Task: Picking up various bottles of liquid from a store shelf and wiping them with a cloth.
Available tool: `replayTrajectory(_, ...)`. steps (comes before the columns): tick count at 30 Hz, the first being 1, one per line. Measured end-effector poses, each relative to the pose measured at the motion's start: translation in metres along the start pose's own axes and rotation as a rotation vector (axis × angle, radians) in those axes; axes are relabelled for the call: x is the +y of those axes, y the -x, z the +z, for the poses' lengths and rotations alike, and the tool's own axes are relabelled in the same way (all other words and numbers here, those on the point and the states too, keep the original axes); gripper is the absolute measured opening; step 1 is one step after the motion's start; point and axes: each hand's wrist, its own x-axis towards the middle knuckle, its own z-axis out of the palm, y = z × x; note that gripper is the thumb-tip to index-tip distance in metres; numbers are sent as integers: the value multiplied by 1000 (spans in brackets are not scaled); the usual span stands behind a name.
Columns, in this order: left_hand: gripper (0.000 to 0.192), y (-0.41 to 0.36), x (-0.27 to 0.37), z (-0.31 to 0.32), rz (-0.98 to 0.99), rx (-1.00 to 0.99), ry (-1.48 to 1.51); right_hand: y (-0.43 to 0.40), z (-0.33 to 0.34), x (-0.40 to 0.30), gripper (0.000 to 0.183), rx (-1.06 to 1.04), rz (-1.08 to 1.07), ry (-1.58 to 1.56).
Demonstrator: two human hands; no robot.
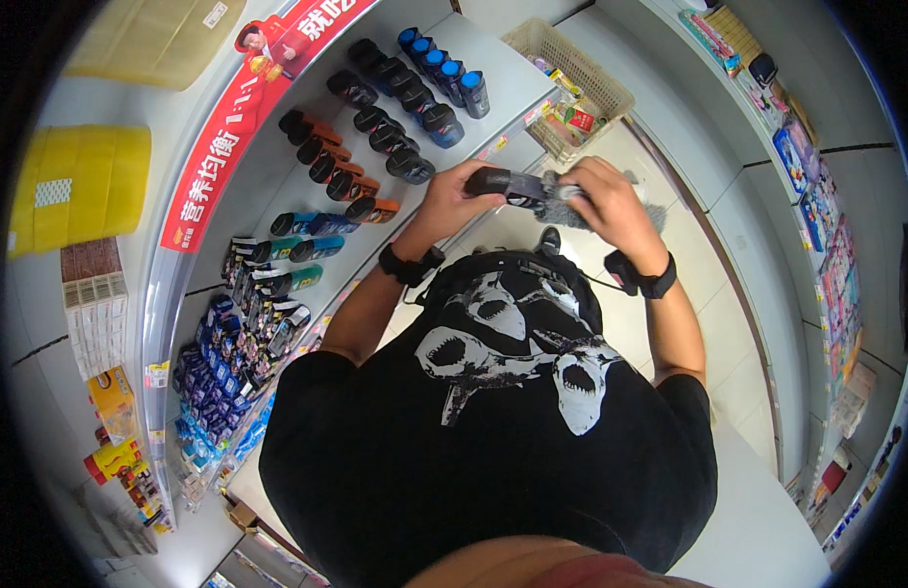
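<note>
My left hand grips a black bottle lying sideways, its dark cap end towards the palm. Against the bottle's other end, my right hand holds a grey fluffy duster, whose fibres also show behind the fingers. Both hands are raised in front of my body, beside the edge of a store shelf. Rows of bottles with black caps, orange bottles and bottles with blue tops stand on that shelf.
A beige plastic basket with small packets sits past the shelf's end. Green and blue bottles and dark blue packages line the shelf further along. Another shelf with packaged goods runs along the right side. Tiled floor lies between.
</note>
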Motion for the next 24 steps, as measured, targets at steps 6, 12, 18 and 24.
replayTrajectory(6,40,-7,-4,7,170,140,-36,-20,-4,-12,23,68,-53,106)
replayTrajectory(12,39,0,10,-21,152,120,-40,-1,-18,15,23,-20,39,71)
replayTrajectory(18,43,26,48,-143,170,622,-192,69,-27,42,25,129,341,101)
replayTrajectory(24,46,-11,52,-238,333,740,-1128,66,-19,27,21,230,432,-12)
